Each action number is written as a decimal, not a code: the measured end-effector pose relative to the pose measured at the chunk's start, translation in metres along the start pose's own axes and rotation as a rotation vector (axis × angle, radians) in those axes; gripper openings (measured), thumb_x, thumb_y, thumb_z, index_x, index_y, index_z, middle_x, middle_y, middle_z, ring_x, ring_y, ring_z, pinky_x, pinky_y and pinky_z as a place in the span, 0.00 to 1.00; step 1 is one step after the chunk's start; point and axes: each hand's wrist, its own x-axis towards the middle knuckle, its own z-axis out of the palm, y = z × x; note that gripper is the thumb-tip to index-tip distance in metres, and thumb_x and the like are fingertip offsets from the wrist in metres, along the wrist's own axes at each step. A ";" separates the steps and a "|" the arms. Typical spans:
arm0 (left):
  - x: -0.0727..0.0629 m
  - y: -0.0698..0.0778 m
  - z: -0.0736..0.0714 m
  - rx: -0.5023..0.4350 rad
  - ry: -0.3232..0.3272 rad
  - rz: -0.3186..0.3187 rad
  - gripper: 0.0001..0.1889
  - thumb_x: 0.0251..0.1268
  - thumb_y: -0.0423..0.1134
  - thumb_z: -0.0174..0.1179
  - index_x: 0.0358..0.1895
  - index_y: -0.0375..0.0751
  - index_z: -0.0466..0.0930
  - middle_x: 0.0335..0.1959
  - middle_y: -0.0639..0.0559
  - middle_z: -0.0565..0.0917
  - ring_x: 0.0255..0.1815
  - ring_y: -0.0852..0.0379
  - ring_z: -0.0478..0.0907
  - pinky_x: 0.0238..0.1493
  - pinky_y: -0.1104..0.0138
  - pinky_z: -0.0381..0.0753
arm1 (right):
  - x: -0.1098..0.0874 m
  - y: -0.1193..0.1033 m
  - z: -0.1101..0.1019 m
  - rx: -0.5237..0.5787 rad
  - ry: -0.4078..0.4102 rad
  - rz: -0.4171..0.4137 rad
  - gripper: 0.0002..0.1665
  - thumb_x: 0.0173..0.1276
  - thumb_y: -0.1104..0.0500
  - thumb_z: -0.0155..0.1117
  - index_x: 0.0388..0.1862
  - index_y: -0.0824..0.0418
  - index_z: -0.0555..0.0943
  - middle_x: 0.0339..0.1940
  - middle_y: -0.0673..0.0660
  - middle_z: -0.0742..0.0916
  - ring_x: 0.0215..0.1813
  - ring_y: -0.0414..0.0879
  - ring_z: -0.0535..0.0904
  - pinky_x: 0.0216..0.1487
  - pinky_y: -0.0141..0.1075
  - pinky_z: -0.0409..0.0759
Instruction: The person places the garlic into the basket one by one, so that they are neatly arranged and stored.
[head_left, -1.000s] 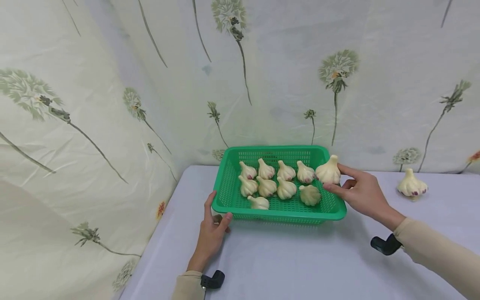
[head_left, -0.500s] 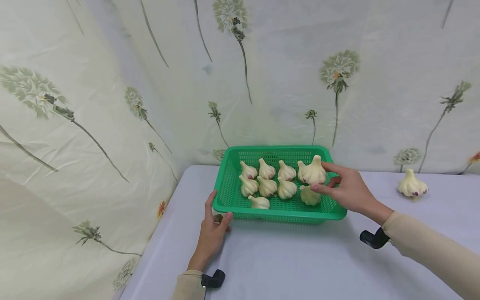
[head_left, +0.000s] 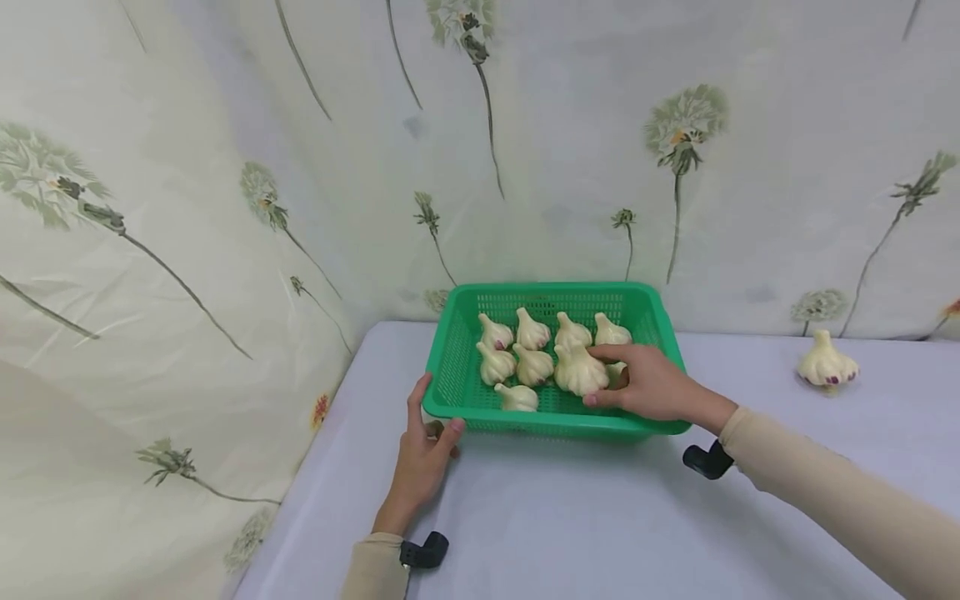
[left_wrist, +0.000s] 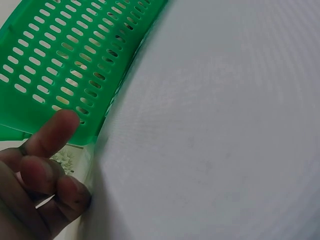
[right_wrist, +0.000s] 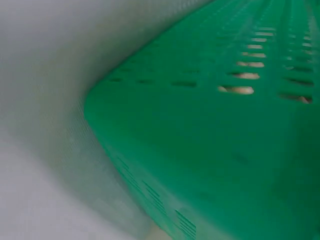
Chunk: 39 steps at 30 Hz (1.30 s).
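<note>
A green plastic basket (head_left: 555,422) stands on the table, holding several garlic bulbs (head_left: 533,365) in rows. My left hand (head_left: 422,467) holds the basket's front left corner, index finger along the side and thumb at the front. In the left wrist view, the thumb (left_wrist: 56,131) lies against the slotted basket wall (left_wrist: 60,55), other fingers bent below. Reaching over the right side, my right hand (head_left: 647,383) pinches a larger garlic bulb (head_left: 579,372) between thumb and fingers, low over the middle row. It partly hides the bulbs behind it. The right wrist view shows only the basket's outside (right_wrist: 215,145).
Another large garlic bulb (head_left: 827,363) with purple marks stands on the table to the right. A white cloth (head_left: 570,517) covers the table. Behind and to the left hangs a dandelion-print curtain (head_left: 555,150), close to the basket's back.
My right hand has carried the large garlic bulb leftward from the basket's right rim and down over the middle row. The left hand has kept its place at the corner.
</note>
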 end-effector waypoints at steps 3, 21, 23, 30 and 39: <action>0.002 0.001 -0.002 -0.002 0.004 0.002 0.43 0.79 0.47 0.63 0.85 0.72 0.45 0.20 0.47 0.85 0.22 0.54 0.82 0.27 0.67 0.70 | 0.007 -0.004 -0.006 -0.017 -0.019 -0.018 0.45 0.65 0.49 0.81 0.73 0.71 0.75 0.46 0.65 0.91 0.20 0.38 0.76 0.30 0.33 0.74; 0.000 0.002 -0.002 -0.006 0.004 -0.017 0.44 0.79 0.46 0.64 0.86 0.71 0.45 0.21 0.44 0.85 0.24 0.49 0.83 0.28 0.68 0.70 | 0.040 -0.037 -0.030 -0.272 -0.220 -0.158 0.37 0.60 0.49 0.85 0.65 0.63 0.85 0.58 0.55 0.90 0.55 0.53 0.86 0.56 0.51 0.83; 0.000 0.001 -0.002 -0.009 -0.001 -0.011 0.43 0.79 0.47 0.64 0.86 0.72 0.45 0.20 0.44 0.85 0.24 0.50 0.83 0.28 0.68 0.71 | 0.043 -0.037 -0.028 -0.289 -0.245 -0.165 0.36 0.58 0.49 0.86 0.63 0.61 0.87 0.57 0.54 0.91 0.60 0.56 0.85 0.60 0.54 0.83; 0.000 0.000 -0.002 -0.023 0.002 -0.003 0.44 0.78 0.45 0.64 0.86 0.70 0.45 0.21 0.44 0.85 0.23 0.50 0.82 0.27 0.68 0.71 | 0.047 -0.035 -0.017 -0.322 -0.380 -0.157 0.34 0.56 0.59 0.86 0.63 0.59 0.87 0.62 0.56 0.90 0.62 0.54 0.87 0.67 0.56 0.80; 0.000 0.002 -0.002 -0.028 0.003 -0.012 0.44 0.78 0.44 0.64 0.86 0.69 0.45 0.21 0.44 0.85 0.24 0.48 0.82 0.27 0.68 0.69 | 0.050 -0.037 -0.005 -0.390 -0.412 -0.214 0.16 0.60 0.73 0.71 0.24 0.54 0.77 0.26 0.43 0.75 0.27 0.38 0.59 0.28 0.33 0.57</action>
